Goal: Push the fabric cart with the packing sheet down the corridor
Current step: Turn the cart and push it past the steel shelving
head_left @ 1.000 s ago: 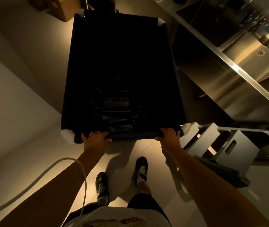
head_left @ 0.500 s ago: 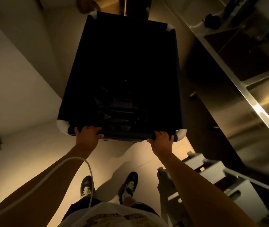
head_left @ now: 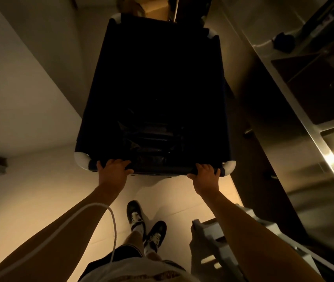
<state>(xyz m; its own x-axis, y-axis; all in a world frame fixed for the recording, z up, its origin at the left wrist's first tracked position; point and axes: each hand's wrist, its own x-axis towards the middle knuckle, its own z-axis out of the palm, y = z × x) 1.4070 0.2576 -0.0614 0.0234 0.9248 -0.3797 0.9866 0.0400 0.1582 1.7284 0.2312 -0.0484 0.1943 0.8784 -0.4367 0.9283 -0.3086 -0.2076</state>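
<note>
A deep, dark fabric cart [head_left: 105,98] with white rounded corner caps fills the middle of the head view. A crumpled dark packing sheet [head_left: 149,139] lies low inside it, dim and hard to make out. My left hand [head_left: 112,173] grips the cart's near rim by the left corner. My right hand [head_left: 205,175] grips the same rim by the right corner. Both arms are stretched forward, and my two feet stand on the pale floor behind the cart.
A pale wall [head_left: 19,88] runs close along the left. A stainless steel counter with sinks [head_left: 304,119] lines the right. A grey step stool [head_left: 219,241] stands at my right side. Cardboard boxes [head_left: 154,7] sit ahead of the cart. A white cable [head_left: 109,220] hangs over my left arm.
The cart has rolled forward along the corridor with me walking behind it. The step stool has slid back toward the lower right, and the boxes ahead are nearer the cart.
</note>
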